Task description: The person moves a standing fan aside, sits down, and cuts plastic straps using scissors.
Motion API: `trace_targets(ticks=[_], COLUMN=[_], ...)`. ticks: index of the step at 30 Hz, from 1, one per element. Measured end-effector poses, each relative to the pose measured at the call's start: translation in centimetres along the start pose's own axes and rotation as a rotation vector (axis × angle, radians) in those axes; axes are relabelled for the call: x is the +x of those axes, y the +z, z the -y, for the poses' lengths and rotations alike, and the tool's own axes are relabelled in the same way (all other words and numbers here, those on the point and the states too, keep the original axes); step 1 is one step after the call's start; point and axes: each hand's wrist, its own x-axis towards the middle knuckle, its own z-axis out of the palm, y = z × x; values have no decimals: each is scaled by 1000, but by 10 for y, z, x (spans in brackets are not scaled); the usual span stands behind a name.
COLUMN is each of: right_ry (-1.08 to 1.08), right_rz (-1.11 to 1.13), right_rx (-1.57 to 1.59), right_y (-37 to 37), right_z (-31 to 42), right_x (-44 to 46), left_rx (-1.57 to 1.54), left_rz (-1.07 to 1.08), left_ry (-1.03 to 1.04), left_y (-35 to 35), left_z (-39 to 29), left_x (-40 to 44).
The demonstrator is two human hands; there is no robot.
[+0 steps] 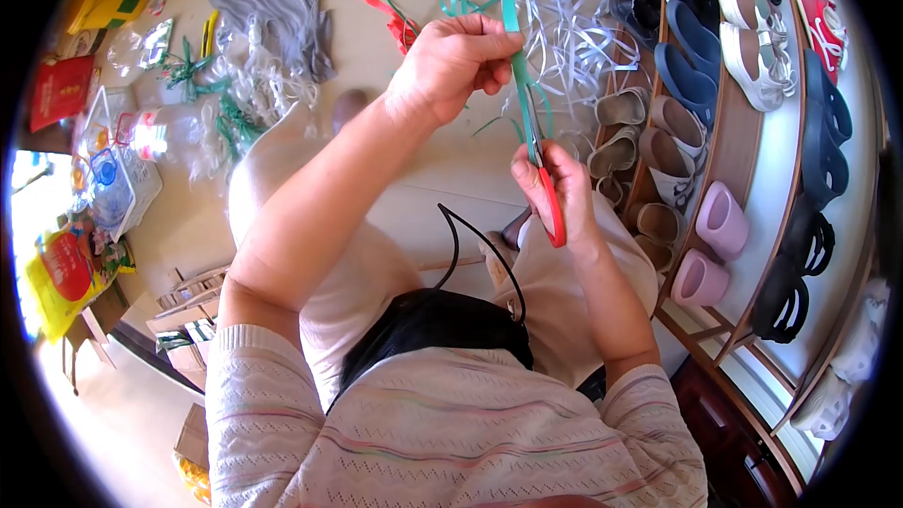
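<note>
Between the thumb and fingers of my left hand (461, 61) a green plastic strap (511, 9) is pinched, its flat band running up and down past the fingertips. My right hand (560, 188) is closed around the red handles of a pair of scissors (553, 212). The scissors point up toward the left hand, and their metal blades lie along the lower stretch of the strap. Whether the blades are parted around it I cannot tell. More green strap curls away on the floor beyond the left hand.
White strips (574, 23) lie tangled ahead, with a grey cloth (273, 5) and clear plastic bundles (268, 75) to the left. A shoe rack (738, 136) full of shoes stands at the right. A white basket (141, 193) with bottles sits at the left.
</note>
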Motion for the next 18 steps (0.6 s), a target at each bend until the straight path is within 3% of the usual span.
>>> trace_targets(ticks=[18], right_ry=[11], right_rz=[-15], right_rx=[59], right_y=[2], right_z=[0], right_x=[4], left_rx=[147], left_rz=[-43], left_ry=[70], left_y=[9], left_z=[5], left_x=[-12])
